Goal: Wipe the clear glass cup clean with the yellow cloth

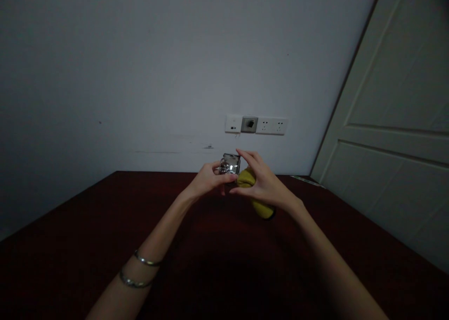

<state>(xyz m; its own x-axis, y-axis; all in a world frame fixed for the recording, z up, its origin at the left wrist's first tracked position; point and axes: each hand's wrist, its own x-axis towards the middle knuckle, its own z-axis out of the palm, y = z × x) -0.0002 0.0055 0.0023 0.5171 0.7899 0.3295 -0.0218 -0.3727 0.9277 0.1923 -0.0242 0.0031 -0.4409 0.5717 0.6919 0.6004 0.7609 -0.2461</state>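
My left hand is closed around a small clear, shiny cup that looks like glass, with its thumb along the lower front. A curved part like a handle shows at the cup's left side, among my fingers. On the other side, my right hand holds a yellow cloth bunched in its palm. The cloth's lower end hangs out below the hand and has a dark edge. Index finger and thumb of the right hand reach toward the cup's right side; whether they touch it I cannot tell.
Beneath both hands lies a dark red tabletop. Behind it rises a pale wall with a row of sockets. A light panelled door stands at the right. Near the table's back right edge lies a thin pale strip.
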